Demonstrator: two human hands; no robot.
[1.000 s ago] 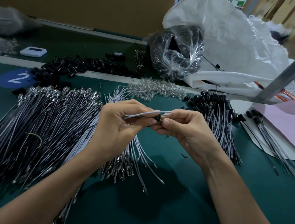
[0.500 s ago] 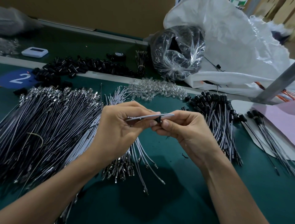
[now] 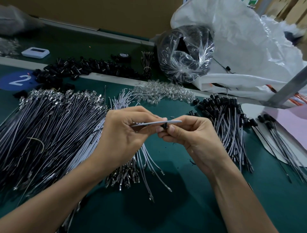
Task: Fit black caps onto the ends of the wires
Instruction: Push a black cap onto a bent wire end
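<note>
A heap of uncapped wires (image 3: 49, 124) covers the left of the green table (image 3: 166, 207). Above its edge the left hand (image 3: 126, 133) pinches a grey wire (image 3: 156, 123) between thumb and curled fingers. The right hand (image 3: 191, 138) pinches a small black cap (image 3: 164, 127), seemingly threaded on that wire. Farther right lie capped wires (image 3: 224, 119).

The one sign I can read is a large white numeral 2 (image 3: 20, 80), printed on a round blue sticker (image 3: 5, 83) that lies flat on my green table (image 3: 166, 207), at the far left. The digit leans a little from where I look. The small white device (image 3: 35, 52) farther back has a dark screen, but nothing on it is legible to me. A scrap of green and white print (image 3: 248, 2) at the top edge is cut off and too blurred to read.
</note>
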